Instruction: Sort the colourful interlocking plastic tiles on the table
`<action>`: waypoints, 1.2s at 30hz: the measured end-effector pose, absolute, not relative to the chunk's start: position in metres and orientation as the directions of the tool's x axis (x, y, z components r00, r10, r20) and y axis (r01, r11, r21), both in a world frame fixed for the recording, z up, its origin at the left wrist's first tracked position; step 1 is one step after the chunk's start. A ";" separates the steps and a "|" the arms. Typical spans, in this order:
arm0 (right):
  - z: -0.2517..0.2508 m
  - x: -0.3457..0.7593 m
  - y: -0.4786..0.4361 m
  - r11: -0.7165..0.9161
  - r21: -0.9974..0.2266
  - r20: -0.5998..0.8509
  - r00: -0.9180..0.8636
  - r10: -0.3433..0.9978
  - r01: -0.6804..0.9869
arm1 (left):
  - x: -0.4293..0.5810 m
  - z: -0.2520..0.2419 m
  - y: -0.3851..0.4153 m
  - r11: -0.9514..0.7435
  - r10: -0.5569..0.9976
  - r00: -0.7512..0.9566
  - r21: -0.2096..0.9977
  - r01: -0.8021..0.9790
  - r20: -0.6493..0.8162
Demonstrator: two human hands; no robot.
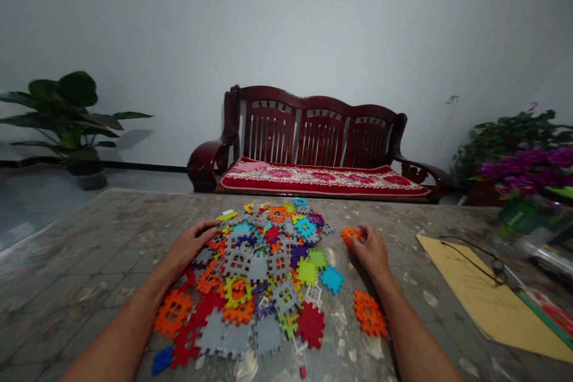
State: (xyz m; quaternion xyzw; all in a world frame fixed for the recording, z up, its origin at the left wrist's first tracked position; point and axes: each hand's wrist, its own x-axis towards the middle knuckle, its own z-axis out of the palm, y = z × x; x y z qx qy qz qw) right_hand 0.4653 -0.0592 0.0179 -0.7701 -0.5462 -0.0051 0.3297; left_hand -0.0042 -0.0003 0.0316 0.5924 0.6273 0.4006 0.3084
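Observation:
A wide heap of interlocking plastic building pieces [258, 268] in grey, orange, red, green, blue and purple lies on the table before me. My left hand [193, 245] rests at the heap's left edge, its fingers stretched over the pieces and seemingly grasping none. To the right of the heap, my right hand [370, 250] pinches an orange notched piece [349, 235] between thumb and fingers, at the table surface or just above it. Nearer to me, beside my right forearm, lies another orange piece [369, 314] with a cut-out middle. A light blue piece [332, 279] sits at the heap's right side.
On the right of the patterned table [111, 239] lie a yellow envelope [496, 304] and dark-framed glasses [498, 265], with purple flowers [532, 170] behind. A wooden bench [322, 131] stands beyond the table's far edge. A potted plant [76, 119] is at far left.

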 end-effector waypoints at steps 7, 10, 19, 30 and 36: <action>0.013 0.464 -0.063 -0.181 -0.441 0.358 0.357 0.863 0.879 | -0.004 0.031 0.000 -0.033 0.990 -0.108 0.883 0.469 0.094; 0.014 0.462 -0.064 -0.223 -0.378 0.334 0.357 0.872 0.898 | -0.006 0.029 0.001 -0.056 0.987 -0.107 0.872 0.486 0.123; 0.012 0.456 -0.060 -0.253 -0.294 0.311 0.343 0.886 0.922 | -0.010 0.020 0.005 -0.031 0.993 -0.085 0.871 0.491 0.084; 0.009 0.459 -0.057 -0.279 -0.222 0.357 0.345 0.868 0.934 | -0.009 0.022 0.006 -0.053 0.991 -0.071 0.825 0.562 0.112; 0.007 0.459 -0.059 -0.287 -0.211 0.360 0.347 0.866 0.934 | -0.007 0.025 0.003 -0.025 0.995 -0.069 0.843 0.537 0.073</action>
